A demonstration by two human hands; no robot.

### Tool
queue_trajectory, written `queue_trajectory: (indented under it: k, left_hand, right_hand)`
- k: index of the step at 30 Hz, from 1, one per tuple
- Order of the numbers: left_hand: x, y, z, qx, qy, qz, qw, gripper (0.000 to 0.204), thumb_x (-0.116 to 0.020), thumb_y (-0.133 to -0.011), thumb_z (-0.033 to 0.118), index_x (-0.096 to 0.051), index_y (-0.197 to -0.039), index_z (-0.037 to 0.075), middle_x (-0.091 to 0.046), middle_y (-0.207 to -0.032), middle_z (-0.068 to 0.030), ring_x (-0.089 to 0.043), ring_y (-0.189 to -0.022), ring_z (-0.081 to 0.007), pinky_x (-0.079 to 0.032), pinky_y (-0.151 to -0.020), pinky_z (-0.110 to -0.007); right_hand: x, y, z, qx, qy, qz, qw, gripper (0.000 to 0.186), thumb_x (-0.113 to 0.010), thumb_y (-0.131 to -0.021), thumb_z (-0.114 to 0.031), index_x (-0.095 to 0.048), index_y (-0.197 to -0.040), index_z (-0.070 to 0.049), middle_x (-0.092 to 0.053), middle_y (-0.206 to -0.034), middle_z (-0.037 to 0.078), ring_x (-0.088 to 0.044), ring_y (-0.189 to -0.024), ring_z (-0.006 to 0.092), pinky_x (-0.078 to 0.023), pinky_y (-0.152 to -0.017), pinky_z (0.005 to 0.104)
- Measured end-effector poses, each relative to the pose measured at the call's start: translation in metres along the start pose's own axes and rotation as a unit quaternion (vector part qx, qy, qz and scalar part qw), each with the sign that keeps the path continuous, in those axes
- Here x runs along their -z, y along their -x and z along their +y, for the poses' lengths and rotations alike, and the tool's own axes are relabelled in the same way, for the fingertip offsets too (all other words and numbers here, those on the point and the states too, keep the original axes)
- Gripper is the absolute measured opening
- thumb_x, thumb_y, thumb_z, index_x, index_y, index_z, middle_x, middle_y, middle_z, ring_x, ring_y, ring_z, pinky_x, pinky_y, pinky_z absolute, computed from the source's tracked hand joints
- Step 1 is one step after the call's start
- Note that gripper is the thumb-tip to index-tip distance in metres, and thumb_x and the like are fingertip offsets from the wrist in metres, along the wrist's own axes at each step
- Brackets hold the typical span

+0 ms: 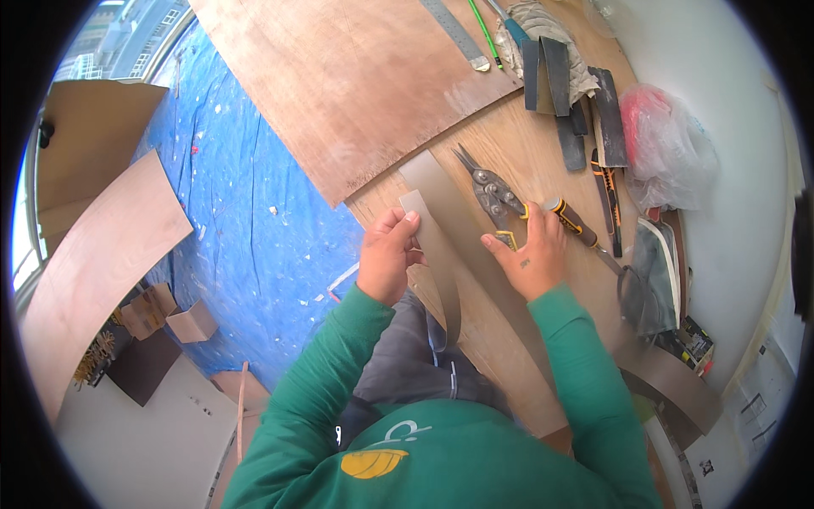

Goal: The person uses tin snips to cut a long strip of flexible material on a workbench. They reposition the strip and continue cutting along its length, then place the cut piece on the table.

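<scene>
My left hand [387, 254] pinches the end of a thin, flexible taupe strip [438, 254] between thumb and fingers. From there the strip hangs down and curls in a loop near my lap. My right hand [538, 254] is over the handles of a pair of tin snips [492, 188], its thumb and forefinger spread apart at the handle ends. The snips' blades point away to the upper left; part of their handles is hidden by my hand. Under the snips and my right forearm runs another length of taupe strip [475, 233], lying along the wooden work surface [500, 352].
Beyond my hands lies a plywood sheet [339, 93] with a metal ruler [458, 34] and a green pencil [485, 34]. To the right are a chisel [577, 225], a utility knife [608, 199], sanding pieces [606, 119] and a plastic bag [666, 144]. Blue sheeting [246, 212] covers the left.
</scene>
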State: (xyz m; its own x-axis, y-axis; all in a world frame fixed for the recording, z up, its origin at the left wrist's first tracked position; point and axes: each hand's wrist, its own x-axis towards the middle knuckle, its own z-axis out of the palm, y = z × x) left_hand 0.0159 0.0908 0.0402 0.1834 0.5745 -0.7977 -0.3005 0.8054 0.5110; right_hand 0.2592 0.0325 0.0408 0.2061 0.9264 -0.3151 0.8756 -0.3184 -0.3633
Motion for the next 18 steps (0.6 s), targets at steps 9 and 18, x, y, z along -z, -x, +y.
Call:
queue_trajectory:
  k: [9, 18]
  left_hand:
    - [-0.016, -0.009, -0.010, -0.045, -0.035, 0.012, 0.998, 0.021, -0.063, -0.107, 0.025, -0.068, -0.113, 0.005, -0.070, -0.102, -0.0014, -0.064, -0.095, -0.0118, -0.052, -0.084, -0.031]
    - [-0.034, -0.027, -0.036, -0.082, 0.063, 0.098, 0.990, 0.020, -0.063, -0.108, 0.024, -0.068, -0.109, 0.005, -0.071, -0.100, -0.0028, -0.063, -0.089, -0.0127, -0.050, -0.081, -0.030]
  right_hand:
    - [-0.012, 0.010, 0.015, 0.008, 0.049, 0.062, 0.997, 0.113, -0.078, -0.079, -0.073, -0.040, -0.155, 0.001, -0.049, -0.144, 0.026, -0.048, -0.133, 0.0440, -0.030, -0.117, 0.0627]
    - [0.012, 0.049, -0.009, 0.052, -0.048, 0.145, 0.987, 0.085, -0.079, -0.091, -0.047, -0.046, -0.152, 0.002, -0.050, -0.148, 0.025, -0.048, -0.137, 0.0431, -0.034, -0.120, 0.0577]
